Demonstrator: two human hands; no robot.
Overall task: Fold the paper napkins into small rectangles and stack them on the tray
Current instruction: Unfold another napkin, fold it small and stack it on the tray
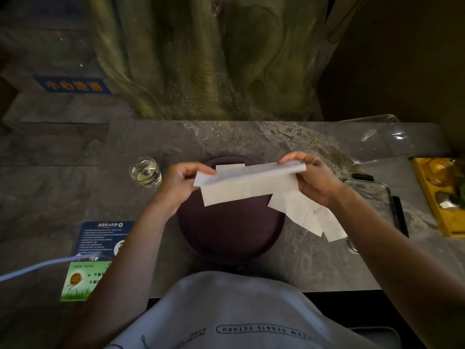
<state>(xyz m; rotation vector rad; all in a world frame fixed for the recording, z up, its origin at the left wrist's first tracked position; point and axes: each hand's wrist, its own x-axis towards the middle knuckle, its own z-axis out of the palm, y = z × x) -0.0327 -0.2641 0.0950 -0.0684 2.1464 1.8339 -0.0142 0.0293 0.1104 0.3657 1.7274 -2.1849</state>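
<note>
A white paper napkin (pixel 249 183), folded into a long strip, is stretched in the air above the dark round tray (pixel 226 235). My left hand (pixel 180 183) pinches its left end and my right hand (pixel 310 176) pinches its right end. Behind the strip, a folded white napkin (pixel 230 167) lies at the tray's far edge, mostly hidden. More white napkins (pixel 307 215) lie spread on the grey stone table (pixel 314 263) just right of the tray, under my right wrist.
A glass of water (pixel 146 172) stands left of the tray. A clear plastic container (pixel 377 139) sits at the back right, a dark-rimmed glass dish (pixel 372 195) and a yellow wooden tray (pixel 437 195) at the right. Printed cards (pixel 93 260) lie at the front left.
</note>
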